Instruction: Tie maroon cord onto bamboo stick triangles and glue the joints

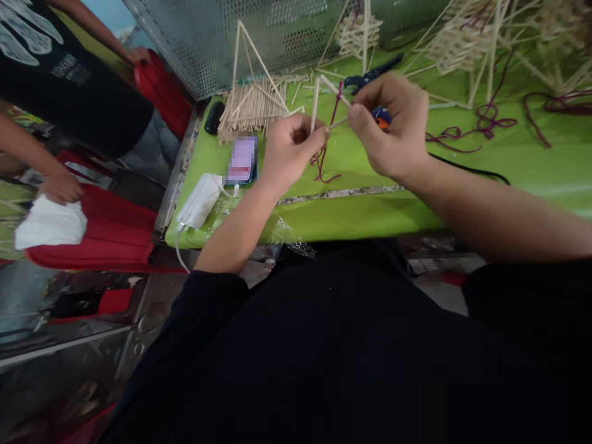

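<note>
Both my hands pinch a small triangle of thin wooden sticks (315, 102) above the green table (365, 213). My left hand (293, 145) is closed on its lower left corner. At the right corner, my right hand (393, 123) grips between thumb and fingers. A purple string (337, 102) is tied round the upper stick and hangs down past the triangle, its loose end curling on the table. Just behind my right hand lie dark-handled pliers (374, 73) and a blue and orange object (382, 117), partly covered by the hand.
A pile of sticks (252, 108) with a stick triangle on it lies at the back left. Near it are a phone (243, 160) and a white power bank or adapter (201, 200). Stick lanterns (456, 49) and purple cords (490, 120) occupy the right. Another person (83, 74) stands left by red chairs.
</note>
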A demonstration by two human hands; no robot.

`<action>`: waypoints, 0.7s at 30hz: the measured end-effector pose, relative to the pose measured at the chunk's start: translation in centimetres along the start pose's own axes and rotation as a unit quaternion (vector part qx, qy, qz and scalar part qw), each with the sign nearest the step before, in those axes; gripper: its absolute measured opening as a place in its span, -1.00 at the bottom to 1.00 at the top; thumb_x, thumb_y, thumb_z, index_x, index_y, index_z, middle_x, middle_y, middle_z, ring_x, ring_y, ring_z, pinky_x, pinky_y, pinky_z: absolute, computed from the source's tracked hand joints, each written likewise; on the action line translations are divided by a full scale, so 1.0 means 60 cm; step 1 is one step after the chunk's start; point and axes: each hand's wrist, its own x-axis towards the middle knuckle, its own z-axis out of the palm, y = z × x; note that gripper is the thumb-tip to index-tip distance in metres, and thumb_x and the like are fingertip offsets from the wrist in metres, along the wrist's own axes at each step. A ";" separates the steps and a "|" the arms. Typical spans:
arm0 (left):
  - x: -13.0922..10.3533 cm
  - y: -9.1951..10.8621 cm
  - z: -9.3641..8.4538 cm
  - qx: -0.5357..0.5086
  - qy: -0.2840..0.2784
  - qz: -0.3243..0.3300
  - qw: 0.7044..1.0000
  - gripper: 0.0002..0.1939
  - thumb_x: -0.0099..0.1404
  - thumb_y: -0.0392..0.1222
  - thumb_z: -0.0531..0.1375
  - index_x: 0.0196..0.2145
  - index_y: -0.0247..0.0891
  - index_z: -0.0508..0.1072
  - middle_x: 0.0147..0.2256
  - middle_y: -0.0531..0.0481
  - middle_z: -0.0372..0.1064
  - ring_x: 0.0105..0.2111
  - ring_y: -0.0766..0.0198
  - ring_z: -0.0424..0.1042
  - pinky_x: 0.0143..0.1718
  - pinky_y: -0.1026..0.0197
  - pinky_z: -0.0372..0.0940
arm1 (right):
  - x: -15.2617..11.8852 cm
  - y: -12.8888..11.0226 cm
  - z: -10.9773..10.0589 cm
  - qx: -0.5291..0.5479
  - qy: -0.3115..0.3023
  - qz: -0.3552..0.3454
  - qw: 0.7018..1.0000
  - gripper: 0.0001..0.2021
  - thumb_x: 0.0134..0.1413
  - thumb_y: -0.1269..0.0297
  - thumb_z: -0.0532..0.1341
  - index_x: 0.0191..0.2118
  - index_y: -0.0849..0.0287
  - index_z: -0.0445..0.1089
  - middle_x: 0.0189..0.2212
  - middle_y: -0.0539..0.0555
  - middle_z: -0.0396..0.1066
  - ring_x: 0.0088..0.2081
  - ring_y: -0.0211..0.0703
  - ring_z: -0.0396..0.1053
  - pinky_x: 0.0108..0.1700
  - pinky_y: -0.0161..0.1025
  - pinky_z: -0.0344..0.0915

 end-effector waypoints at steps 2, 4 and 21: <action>0.000 -0.005 -0.001 0.001 -0.010 0.010 1.000 -0.40 0.43 0.53 0.30 -0.24 -0.11 0.54 -0.41 0.05 0.47 -0.42 0.36 0.46 -0.34 0.14 0.43 | 0.002 0.010 0.006 0.014 0.002 -0.003 1.000 -0.45 0.42 -0.53 0.18 -0.28 -0.17 0.45 -0.39 0.05 0.50 -0.31 0.10 0.41 -0.18 0.25 0.52; -0.001 -0.008 -0.002 -0.004 -0.020 0.016 1.000 -0.40 0.43 0.53 0.29 -0.22 -0.11 0.56 -0.39 0.04 0.47 -0.40 0.33 0.49 -0.32 0.12 0.46 | 0.003 0.016 0.010 0.042 0.004 -0.001 0.999 -0.43 0.36 -0.56 0.23 -0.33 -0.15 0.42 -0.45 0.03 0.48 -0.38 0.05 0.37 -0.30 0.17 0.48; -0.011 0.037 -0.007 -0.049 -0.061 -0.072 0.994 -0.57 0.52 0.24 0.36 -0.11 -0.24 0.60 -0.31 0.06 0.49 -0.27 0.32 0.64 -0.14 0.18 0.54 | -0.005 0.004 0.001 0.082 -0.001 0.001 0.997 -0.51 0.44 -0.41 0.35 -0.28 -0.12 0.47 -0.41 0.06 0.50 -0.42 0.05 0.40 -0.25 0.14 0.47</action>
